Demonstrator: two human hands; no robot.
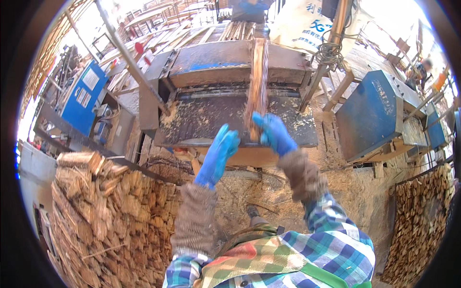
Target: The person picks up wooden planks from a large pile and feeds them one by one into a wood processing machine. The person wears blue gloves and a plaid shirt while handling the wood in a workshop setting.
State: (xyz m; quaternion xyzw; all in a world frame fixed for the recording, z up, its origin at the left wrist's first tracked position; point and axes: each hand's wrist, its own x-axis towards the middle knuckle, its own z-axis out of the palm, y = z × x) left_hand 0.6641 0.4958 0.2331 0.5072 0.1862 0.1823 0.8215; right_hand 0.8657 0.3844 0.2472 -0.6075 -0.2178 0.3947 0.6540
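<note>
A long, rough-edged wooden board [258, 81] slants over the top of the planer-like machine [211, 62], its near end above the dark feed table [206, 120]. My right hand [274, 133], in a blue glove, closes on the board's right edge close to that near end; motion blurs the board and fingertips. To the left, my left hand [222, 150], gloved in blue as well, is raised in front of the table's front edge. Its fingers are stretched out and it holds nothing. Wood shavings are scattered over the table.
A large stack of rough wood pieces [105, 216] rises at my left, another stack [418, 225] at right. Blue machine cabinets [370, 115] stand on both sides. A metal post [125, 53] and a wire-wrapped pole [331, 53] flank the machine. A person [422, 69] is far right.
</note>
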